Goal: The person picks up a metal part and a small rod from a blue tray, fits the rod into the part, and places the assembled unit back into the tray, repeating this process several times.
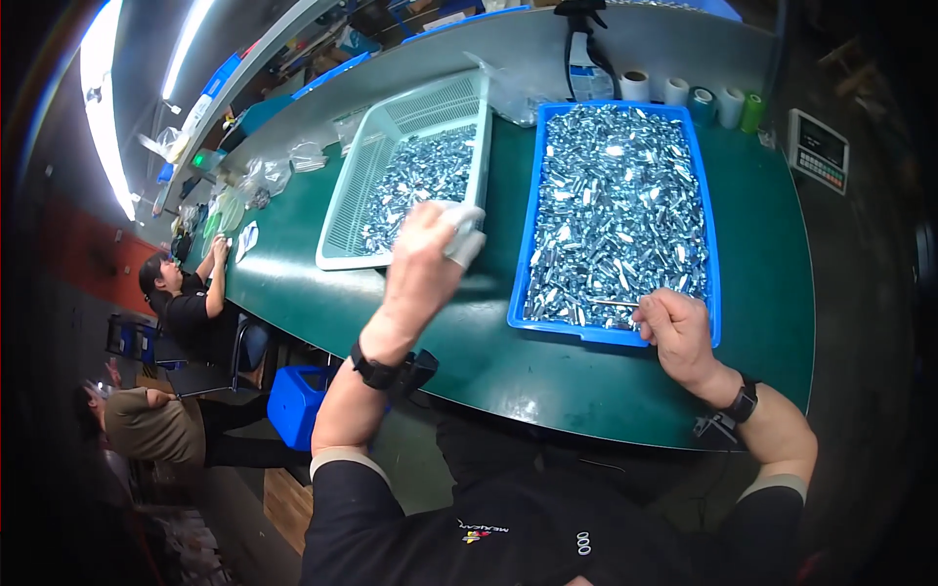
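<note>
My left hand (422, 264) is closed around a crumpled white cloth (467, 236), next to the front right corner of a pale green plastic basket (337, 220). Inside the basket lies a heap of small shiny metal parts (430, 171). Over the near edge of a blue tray (586, 333), my right hand (678, 334) pinches a thin metal tool (618, 303), perhaps tweezers; its exact kind is hard to make out. Many small silvery metal parts (620, 195) fill that tray.
Rolls of tape (702, 105) and a black-topped bottle (589, 73) stand behind the tray. A digital scale (819, 151) is at the right edge of the green table (469, 376). Two people sit at the left, beside a blue stool (298, 405). Plastic bags (264, 178) lie at the far left.
</note>
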`<state>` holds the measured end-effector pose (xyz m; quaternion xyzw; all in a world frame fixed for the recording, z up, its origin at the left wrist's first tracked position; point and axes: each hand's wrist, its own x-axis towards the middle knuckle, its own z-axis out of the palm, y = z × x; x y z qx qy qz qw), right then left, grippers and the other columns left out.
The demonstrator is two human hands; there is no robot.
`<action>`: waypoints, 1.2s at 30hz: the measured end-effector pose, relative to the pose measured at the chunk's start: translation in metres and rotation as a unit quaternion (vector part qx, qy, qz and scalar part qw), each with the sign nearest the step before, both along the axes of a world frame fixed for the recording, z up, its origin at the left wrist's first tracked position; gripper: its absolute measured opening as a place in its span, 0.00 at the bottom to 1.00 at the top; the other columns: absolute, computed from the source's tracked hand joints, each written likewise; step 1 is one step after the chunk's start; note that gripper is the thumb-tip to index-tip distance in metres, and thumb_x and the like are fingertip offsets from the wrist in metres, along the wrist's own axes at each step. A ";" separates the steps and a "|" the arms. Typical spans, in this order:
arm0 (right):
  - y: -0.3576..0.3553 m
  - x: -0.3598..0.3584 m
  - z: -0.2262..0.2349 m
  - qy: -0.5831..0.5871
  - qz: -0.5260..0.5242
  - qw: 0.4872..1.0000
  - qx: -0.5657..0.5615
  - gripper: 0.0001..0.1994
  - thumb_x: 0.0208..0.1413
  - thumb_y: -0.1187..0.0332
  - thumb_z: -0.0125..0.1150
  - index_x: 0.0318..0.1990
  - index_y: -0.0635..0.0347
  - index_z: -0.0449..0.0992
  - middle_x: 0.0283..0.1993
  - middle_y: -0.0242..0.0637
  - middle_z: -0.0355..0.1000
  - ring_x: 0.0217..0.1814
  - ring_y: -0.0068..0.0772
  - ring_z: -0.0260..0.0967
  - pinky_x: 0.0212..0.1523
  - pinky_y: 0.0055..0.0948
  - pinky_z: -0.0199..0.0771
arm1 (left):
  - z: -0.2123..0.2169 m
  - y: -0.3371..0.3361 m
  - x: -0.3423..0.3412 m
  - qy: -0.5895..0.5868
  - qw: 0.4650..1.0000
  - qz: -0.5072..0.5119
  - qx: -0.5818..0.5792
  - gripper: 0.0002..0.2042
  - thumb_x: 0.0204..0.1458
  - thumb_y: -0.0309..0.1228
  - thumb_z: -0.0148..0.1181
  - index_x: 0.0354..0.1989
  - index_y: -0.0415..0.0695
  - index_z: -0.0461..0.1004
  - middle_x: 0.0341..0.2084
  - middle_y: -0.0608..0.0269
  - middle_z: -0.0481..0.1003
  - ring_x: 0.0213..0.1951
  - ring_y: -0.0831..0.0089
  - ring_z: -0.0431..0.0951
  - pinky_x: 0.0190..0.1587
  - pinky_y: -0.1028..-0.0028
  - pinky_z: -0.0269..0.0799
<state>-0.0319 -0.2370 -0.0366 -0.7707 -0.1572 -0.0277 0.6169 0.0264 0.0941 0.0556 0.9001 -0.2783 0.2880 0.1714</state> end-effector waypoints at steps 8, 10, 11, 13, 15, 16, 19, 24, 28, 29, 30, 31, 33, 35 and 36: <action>0.002 -0.004 -0.001 -0.003 0.015 1.000 0.019 0.18 0.72 0.62 0.54 0.30 0.65 0.79 0.21 0.32 0.73 0.22 0.21 0.69 0.24 0.23 0.67 | -0.070 -0.048 0.031 0.059 0.992 -0.027 0.110 0.16 0.49 0.28 0.70 0.46 0.38 0.78 0.48 0.52 0.76 0.54 0.51 0.74 0.57 0.59 0.71; 0.000 -0.003 0.001 -0.008 0.011 1.000 0.018 0.18 0.72 0.62 0.55 0.30 0.65 0.79 0.21 0.32 0.73 0.22 0.22 0.70 0.24 0.25 0.67 | -0.073 -0.048 0.031 0.071 0.992 -0.026 0.104 0.15 0.48 0.26 0.70 0.45 0.38 0.78 0.47 0.52 0.76 0.53 0.51 0.74 0.57 0.59 0.71; 0.000 -0.003 0.003 -0.011 0.017 1.000 0.021 0.18 0.71 0.62 0.55 0.30 0.65 0.79 0.21 0.33 0.73 0.22 0.23 0.71 0.24 0.25 0.68 | -0.072 -0.048 0.029 0.084 0.992 -0.019 0.097 0.14 0.48 0.24 0.70 0.44 0.38 0.78 0.46 0.53 0.76 0.53 0.51 0.74 0.56 0.59 0.72; -0.001 -0.002 0.003 -0.011 0.018 0.999 0.028 0.18 0.71 0.62 0.56 0.30 0.65 0.79 0.21 0.34 0.73 0.22 0.24 0.71 0.24 0.26 0.68 | -0.070 -0.050 0.023 0.100 0.991 -0.018 0.092 0.14 0.47 0.23 0.69 0.43 0.39 0.78 0.46 0.53 0.76 0.52 0.51 0.74 0.55 0.60 0.72; -0.003 -0.002 0.003 -0.020 0.024 0.999 0.026 0.18 0.71 0.62 0.56 0.30 0.65 0.79 0.21 0.35 0.74 0.22 0.26 0.72 0.25 0.28 0.69 | -0.069 -0.049 0.019 0.103 0.991 -0.024 0.084 0.14 0.47 0.21 0.69 0.43 0.39 0.77 0.46 0.55 0.76 0.48 0.53 0.75 0.53 0.60 0.72; -0.003 -0.002 0.004 -0.018 0.020 0.999 0.028 0.18 0.71 0.62 0.56 0.30 0.65 0.79 0.21 0.35 0.74 0.22 0.26 0.72 0.25 0.28 0.69 | -0.068 -0.050 0.017 0.105 0.990 -0.028 0.087 0.14 0.47 0.21 0.69 0.43 0.39 0.77 0.46 0.55 0.76 0.48 0.53 0.75 0.53 0.60 0.72; -0.005 -0.001 0.003 -0.015 0.024 0.999 0.015 0.16 0.70 0.63 0.58 0.32 0.66 0.80 0.24 0.38 0.77 0.23 0.28 0.74 0.26 0.29 0.72 | -0.065 -0.052 0.014 0.105 0.990 -0.034 0.089 0.14 0.47 0.21 0.68 0.43 0.40 0.77 0.43 0.55 0.76 0.46 0.53 0.75 0.50 0.60 0.72; -0.002 -0.001 0.003 -0.008 0.029 0.999 0.022 0.16 0.69 0.64 0.59 0.31 0.65 0.79 0.24 0.38 0.76 0.23 0.29 0.74 0.26 0.30 0.72 | -0.064 -0.052 0.015 0.131 0.980 -0.020 0.148 0.15 0.46 0.23 0.69 0.44 0.40 0.78 0.37 0.56 0.75 0.42 0.54 0.74 0.46 0.61 0.71; -0.002 -0.003 -0.001 -0.005 0.020 0.999 0.031 0.16 0.69 0.63 0.59 0.30 0.65 0.79 0.23 0.39 0.75 0.23 0.30 0.74 0.26 0.31 0.72 | -0.059 -0.055 0.008 0.149 0.977 -0.022 0.151 0.14 0.46 0.25 0.71 0.43 0.40 0.79 0.36 0.57 0.75 0.40 0.56 0.75 0.44 0.62 0.71; -0.002 -0.003 0.000 -0.015 0.024 0.999 0.034 0.17 0.69 0.63 0.60 0.30 0.65 0.79 0.22 0.39 0.75 0.22 0.31 0.74 0.26 0.31 0.71 | -0.058 -0.056 0.003 0.154 0.981 -0.022 0.120 0.13 0.47 0.26 0.72 0.42 0.41 0.80 0.35 0.57 0.75 0.39 0.57 0.74 0.43 0.63 0.71; -0.002 -0.003 0.000 -0.024 0.027 0.999 0.037 0.17 0.69 0.62 0.60 0.29 0.65 0.78 0.22 0.39 0.74 0.22 0.32 0.73 0.25 0.32 0.71 | -0.058 -0.058 -0.001 0.160 0.983 -0.022 0.089 0.12 0.48 0.28 0.73 0.41 0.42 0.81 0.34 0.58 0.75 0.38 0.58 0.74 0.41 0.63 0.71; -0.002 -0.003 0.000 -0.018 0.028 0.999 0.032 0.17 0.68 0.62 0.60 0.29 0.65 0.78 0.22 0.40 0.74 0.23 0.35 0.73 0.26 0.33 0.71 | -0.058 -0.059 -0.003 0.148 0.985 -0.047 0.071 0.12 0.48 0.32 0.74 0.39 0.43 0.82 0.31 0.59 0.74 0.36 0.60 0.74 0.39 0.63 0.71; -0.002 -0.003 -0.001 -0.024 0.022 0.999 0.032 0.17 0.68 0.62 0.60 0.29 0.65 0.78 0.23 0.40 0.74 0.24 0.37 0.73 0.26 0.34 0.70 | -0.056 -0.064 -0.008 0.164 0.981 -0.055 0.086 0.12 0.48 0.33 0.75 0.38 0.43 0.82 0.30 0.60 0.74 0.35 0.60 0.74 0.38 0.63 0.71; -0.003 -0.002 0.001 -0.022 0.022 0.999 0.031 0.16 0.68 0.62 0.61 0.30 0.65 0.78 0.24 0.42 0.74 0.25 0.40 0.73 0.28 0.36 0.70 | -0.060 -0.070 -0.010 0.181 0.976 -0.056 0.105 0.13 0.46 0.35 0.75 0.37 0.42 0.81 0.27 0.60 0.73 0.33 0.59 0.73 0.37 0.63 0.70; -0.002 -0.001 -0.001 -0.019 0.020 0.999 0.032 0.16 0.68 0.62 0.61 0.30 0.65 0.78 0.24 0.42 0.74 0.25 0.40 0.73 0.28 0.36 0.70 | -0.061 -0.070 -0.010 0.184 0.975 -0.058 0.106 0.13 0.46 0.35 0.75 0.37 0.42 0.81 0.27 0.60 0.73 0.33 0.59 0.73 0.37 0.63 0.70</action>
